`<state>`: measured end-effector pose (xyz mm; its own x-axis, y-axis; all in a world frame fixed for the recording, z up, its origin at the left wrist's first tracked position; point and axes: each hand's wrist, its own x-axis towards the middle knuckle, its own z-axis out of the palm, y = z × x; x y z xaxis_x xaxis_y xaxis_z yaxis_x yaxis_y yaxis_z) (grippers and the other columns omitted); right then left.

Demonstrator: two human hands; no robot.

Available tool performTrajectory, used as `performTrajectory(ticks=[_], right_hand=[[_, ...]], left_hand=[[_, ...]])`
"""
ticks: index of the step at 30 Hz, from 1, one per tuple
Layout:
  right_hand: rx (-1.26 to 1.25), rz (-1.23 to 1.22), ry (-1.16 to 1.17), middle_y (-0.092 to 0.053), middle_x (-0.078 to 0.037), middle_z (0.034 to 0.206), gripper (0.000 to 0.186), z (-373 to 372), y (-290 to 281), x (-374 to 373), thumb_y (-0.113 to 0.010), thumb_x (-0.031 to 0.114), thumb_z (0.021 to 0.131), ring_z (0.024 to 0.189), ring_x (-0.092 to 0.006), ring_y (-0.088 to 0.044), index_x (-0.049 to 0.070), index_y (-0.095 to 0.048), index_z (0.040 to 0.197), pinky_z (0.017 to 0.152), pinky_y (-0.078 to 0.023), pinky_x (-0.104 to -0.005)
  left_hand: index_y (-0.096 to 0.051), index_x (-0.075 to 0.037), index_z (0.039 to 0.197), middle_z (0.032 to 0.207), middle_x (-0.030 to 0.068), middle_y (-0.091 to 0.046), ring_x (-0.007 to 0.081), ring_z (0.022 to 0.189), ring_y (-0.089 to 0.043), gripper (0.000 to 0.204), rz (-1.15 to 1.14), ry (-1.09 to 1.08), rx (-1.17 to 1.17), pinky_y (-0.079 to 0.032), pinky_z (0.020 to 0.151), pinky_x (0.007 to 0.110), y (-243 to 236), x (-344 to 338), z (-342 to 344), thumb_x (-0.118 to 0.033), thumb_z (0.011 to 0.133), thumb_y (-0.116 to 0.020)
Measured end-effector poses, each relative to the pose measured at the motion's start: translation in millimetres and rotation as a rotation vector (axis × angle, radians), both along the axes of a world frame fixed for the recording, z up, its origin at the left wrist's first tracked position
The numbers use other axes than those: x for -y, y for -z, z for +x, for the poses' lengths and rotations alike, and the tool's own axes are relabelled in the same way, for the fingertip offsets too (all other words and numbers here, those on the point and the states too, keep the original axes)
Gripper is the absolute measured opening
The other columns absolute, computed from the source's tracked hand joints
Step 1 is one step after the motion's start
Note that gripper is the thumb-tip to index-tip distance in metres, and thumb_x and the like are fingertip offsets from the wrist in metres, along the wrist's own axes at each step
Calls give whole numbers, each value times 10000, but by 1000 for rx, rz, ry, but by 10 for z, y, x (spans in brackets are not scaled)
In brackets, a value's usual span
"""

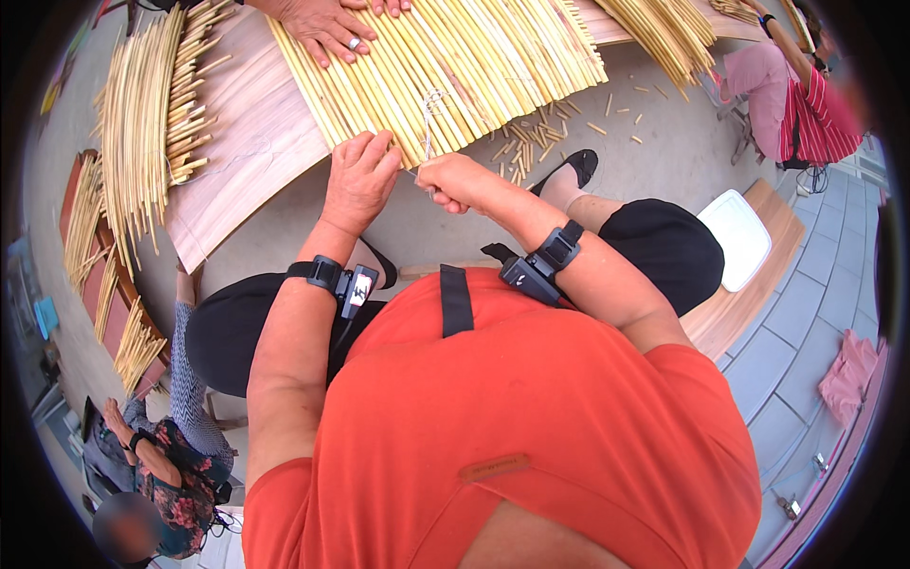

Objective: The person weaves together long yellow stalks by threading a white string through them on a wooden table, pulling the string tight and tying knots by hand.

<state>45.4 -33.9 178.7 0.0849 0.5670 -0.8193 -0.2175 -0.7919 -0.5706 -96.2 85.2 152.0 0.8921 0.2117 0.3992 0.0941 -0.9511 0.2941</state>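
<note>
While both your forearms angle inward, your right hand clenches a thin white twisted cord beside the near edge of the single mat of straight yellow sticks, which lies over a pale wooden board. Your left hand bunches its fingers at that edge; what they pinch, I cannot tell. Beyond, two co-worker's hands press the mat, one mostly cut off.

My right hand grips a pale cord at the near edge of a row of yellow sticks, my left hand curled just beside it, while a co-worker's ringed hand rests on the sticks.
</note>
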Motion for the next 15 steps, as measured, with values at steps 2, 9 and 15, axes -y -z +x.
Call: performTrajectory(ticks=[2, 9, 15], right_hand=[[-126, 13, 166, -381, 29, 498, 220, 18, 43, 24, -520, 218, 777, 385, -83, -332, 106, -438, 606, 353, -255, -249], [-492, 12, 576, -301, 43, 475, 226, -6, 136, 25, -519, 184, 756, 373, -64, -231, 142, -372, 590, 353, -156, -240], [-481, 1, 613, -301, 44, 482, 227, 0, 137, 3, -516, 186, 761, 375, -73, -227, 139, -372, 591, 353, -160, -245]], left_hand=[[-570, -85, 957, 1116, 65, -534, 263, 1032, -502, 341, -17, 5, 8, -404, 866, 396, -35, -2, 11, -48, 635, -675], [-556, -94, 917, 1065, 51, -534, 244, 975, -521, 277, -23, 17, 27, -411, 809, 380, -95, -29, 36, -85, 663, -665], [-557, -99, 915, 1067, 55, -531, 247, 981, -515, 287, -29, 6, 44, -408, 811, 384, -69, -32, 43, -73, 651, -665]])
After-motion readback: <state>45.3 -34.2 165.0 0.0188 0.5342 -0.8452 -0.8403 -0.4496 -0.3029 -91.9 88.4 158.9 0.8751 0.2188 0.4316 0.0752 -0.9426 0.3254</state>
